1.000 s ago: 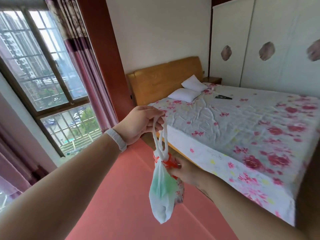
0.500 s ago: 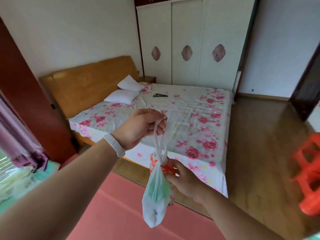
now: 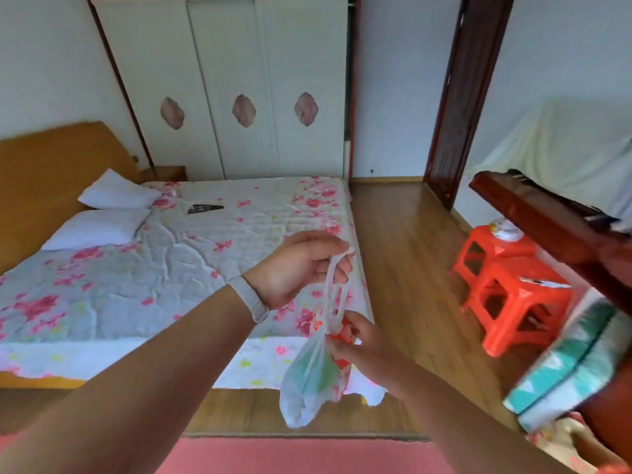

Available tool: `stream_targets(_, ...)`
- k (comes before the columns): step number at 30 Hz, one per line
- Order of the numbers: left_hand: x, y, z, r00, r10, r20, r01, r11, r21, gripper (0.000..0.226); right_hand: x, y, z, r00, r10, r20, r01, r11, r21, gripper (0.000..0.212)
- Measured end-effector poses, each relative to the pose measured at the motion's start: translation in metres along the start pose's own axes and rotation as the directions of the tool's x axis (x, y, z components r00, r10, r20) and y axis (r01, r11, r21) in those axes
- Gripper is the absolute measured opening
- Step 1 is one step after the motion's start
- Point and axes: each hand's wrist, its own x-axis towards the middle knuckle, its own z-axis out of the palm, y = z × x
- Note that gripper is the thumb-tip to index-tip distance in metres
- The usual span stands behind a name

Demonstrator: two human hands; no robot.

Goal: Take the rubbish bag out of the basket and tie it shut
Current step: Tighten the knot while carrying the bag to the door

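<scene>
A home bedroom: a bed (image 3: 178, 268) with pillows (image 3: 99, 230), a white wardrobe (image 3: 236, 87), wooden floor (image 3: 410, 254).

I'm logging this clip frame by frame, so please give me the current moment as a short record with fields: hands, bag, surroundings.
left hand: left hand raised, pinching the bag's stretched handles from above
right hand: right hand lower, gripping the rubbish bag at its neck
bag: rubbish bag white and thin, hanging in the air between the hands, something green inside
basket: not in view
behind: bed with floral cover, two pillows
right side: two orange stools on the wooden floor
tie state: cannot tell if a knot is finished
</scene>
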Motion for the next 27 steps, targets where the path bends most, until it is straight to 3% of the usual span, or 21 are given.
stream_targets(6, 0.077, 0.003, 0.02, 0.99, -0.004, 0.139, 0.004, 1.0, 0.003, 0.022, 0.028, 0.007, -0.052, 0.989, 0.096, -0.113, -0.085, 0.991, 0.102, 0.049)
stream_targets(10, 0.135, -0.007, 0.042, 0.984, -0.036, 0.172, 0.039, 0.999, -0.016, 0.021, 0.047, 0.026, -0.098, 0.976, 0.131, -0.173, -0.127, 0.991, 0.037, 0.061)
stream_targets(17, 0.247, -0.039, 0.106, 0.98, -0.078, 0.185, 0.084, 0.996, -0.025, 0.026, 0.084, 0.07, -0.206, 0.97, 0.179, -0.163, -0.184, 0.983, -0.016, 0.053)
stream_targets(21, 0.31, -0.046, 0.152, 0.975, -0.07, 0.212, 0.085, 0.994, -0.062, 0.027, 0.097, 0.086, -0.287, 0.96, 0.219, -0.174, -0.224, 0.974, -0.012, 0.038)
stream_targets(27, 0.389, -0.037, 0.207, 0.968, -0.021, 0.252, 0.026, 1.0, -0.015, 0.03, 0.123, 0.098, -0.386, 0.945, 0.213, -0.247, -0.233, 0.971, -0.057, 0.045)
